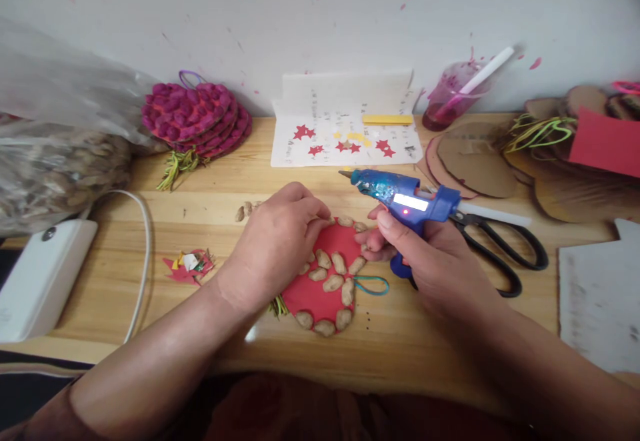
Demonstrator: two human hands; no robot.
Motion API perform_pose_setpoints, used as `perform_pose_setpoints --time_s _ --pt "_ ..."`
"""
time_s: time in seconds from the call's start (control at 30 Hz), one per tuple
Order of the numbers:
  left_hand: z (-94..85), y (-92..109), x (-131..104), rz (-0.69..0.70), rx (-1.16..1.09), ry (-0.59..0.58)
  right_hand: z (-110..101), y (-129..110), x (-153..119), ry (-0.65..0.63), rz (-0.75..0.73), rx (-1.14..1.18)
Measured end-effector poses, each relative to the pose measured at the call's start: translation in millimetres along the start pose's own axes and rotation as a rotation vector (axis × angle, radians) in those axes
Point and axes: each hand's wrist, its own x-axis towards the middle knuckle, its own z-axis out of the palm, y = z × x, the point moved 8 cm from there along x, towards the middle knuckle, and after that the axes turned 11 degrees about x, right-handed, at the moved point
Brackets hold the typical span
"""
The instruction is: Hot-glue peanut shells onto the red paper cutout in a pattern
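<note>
A red shape [294, 293] lies on the wooden table, with peanuts [333, 284] stuck along its rim and across its middle. A teal loop [373, 286] sticks out on its right, and a green-yellow tassel [278, 305] on its left. At its upper edge, the fingertips of my left hand [285, 237] are pinched on what looks like a peanut, mostly hidden by the fingers. My right hand [425, 247] grips a blue hot glue gun [387, 191], its nozzle pointing left above the table, a small red light glowing.
Behind are pink-purple decorated pieces [193, 117], a paper sheet with stars [295, 151] and a cup of dark red liquid [450, 101]. Black-handled scissors [517, 241] and cardboard shapes [475, 157] lie right. Left are a peanut bag [55, 174], a white power bank [47, 281] and its cable [146, 247].
</note>
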Motion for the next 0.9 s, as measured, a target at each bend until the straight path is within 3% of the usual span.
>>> perform_pose_setpoints --time_s 0.67,0.9 --pt "7.0 -1 0 -0.008 -0.025 -0.013 0 0 1 -0.013 -0.032 -0.007" --pt "2.6 -10 -2 -0.043 -0.078 -0.048 0 1 2 -0.013 -0.057 0.004"
